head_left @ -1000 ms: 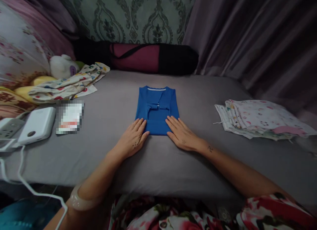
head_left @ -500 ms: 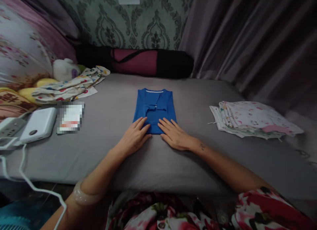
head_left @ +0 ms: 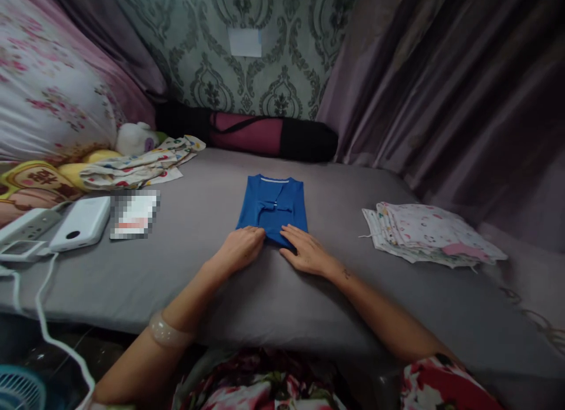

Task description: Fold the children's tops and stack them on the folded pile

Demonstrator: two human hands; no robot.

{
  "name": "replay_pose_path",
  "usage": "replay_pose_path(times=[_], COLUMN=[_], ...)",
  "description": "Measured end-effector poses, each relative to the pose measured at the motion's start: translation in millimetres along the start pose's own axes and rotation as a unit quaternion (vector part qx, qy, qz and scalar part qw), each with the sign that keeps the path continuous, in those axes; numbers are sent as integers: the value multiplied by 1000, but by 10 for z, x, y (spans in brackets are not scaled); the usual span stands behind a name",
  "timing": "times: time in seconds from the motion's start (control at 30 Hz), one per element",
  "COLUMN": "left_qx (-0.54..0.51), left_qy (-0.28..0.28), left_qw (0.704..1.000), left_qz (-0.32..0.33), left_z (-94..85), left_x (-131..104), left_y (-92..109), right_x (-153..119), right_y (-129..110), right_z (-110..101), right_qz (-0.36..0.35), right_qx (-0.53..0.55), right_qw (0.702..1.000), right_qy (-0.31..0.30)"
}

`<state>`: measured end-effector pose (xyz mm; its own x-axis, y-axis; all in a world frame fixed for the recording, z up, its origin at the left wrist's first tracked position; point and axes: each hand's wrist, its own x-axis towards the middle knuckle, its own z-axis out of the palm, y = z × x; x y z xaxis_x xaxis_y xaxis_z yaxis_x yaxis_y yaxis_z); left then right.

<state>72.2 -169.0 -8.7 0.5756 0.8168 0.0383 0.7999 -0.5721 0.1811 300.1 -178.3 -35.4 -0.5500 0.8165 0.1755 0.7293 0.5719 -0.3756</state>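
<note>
A blue shirt lies folded into a rectangle on the grey bed, its neckline pointing away from me. At its near left corner my left hand is closed, with the fingers curled over the near edge of the cloth. My right hand rests on the near right corner, fingers stretched out over the fabric and the thumb apart, in front of the edge. Between the two hands the near edge looks slightly bunched.
To the right sits a stack of folded patterned cloths. On the left are a white power bank, a power strip, a blurred-out item and a crumpled printed cloth. A long maroon and black bag lies along the wall.
My left hand has gone from lying flat on the shirt to curling round its near edge. The right thumb has spread from the fingers. The view has tilted up slightly.
</note>
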Motion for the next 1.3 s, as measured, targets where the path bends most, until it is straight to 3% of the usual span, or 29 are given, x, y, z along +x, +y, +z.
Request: replay_pose_path(times=[0.1, 0.23, 0.47, 0.57, 0.7, 0.83, 1.0, 1.1, 1.2, 1.3], left_qx=[-38, -58, -70, -69, -120, -244, -437, -499, -478, -406], left_qy=[27, 48, 39, 40, 43, 64, 148, 203, 243, 266], left_qw=[998, 996, 991, 990, 989, 967, 878, 827, 825, 851], left_qz=[-48, -42, 106, 116, 70, -44, -131, -161, -179, -201], left_z=[-32, -20, 37, 29, -14, -97, -177, -179, -147, -79], left_x=[107, 210, 93, 29, 1, 78, 388, 641, 907, 1169], left_y=[-35, -133, -309, -385, -533, -645, -689, -730, -812, -920], right_x=[32, 32, -29, -34, 2, 102, 334, 541, 786, 1033], right_y=[94, 270, 476, 501, 496, 516, 659, 766, 830, 844], right_z=[-46, -122, -113, -141, -241, -313, -317, -302, -309, -333], right_qz=[18, 48, -17, -34, -19, 32, 118, 171, 231, 315], right_qx=[11, 33, 48, 59, 94, 161, 223, 235, 202, 124], right_qw=[999, 997, 998, 998, 995, 986, 962, 941, 924, 915], right_qy=[28, 57, 28, 15, 13, 28, 108, 177, 230, 220])
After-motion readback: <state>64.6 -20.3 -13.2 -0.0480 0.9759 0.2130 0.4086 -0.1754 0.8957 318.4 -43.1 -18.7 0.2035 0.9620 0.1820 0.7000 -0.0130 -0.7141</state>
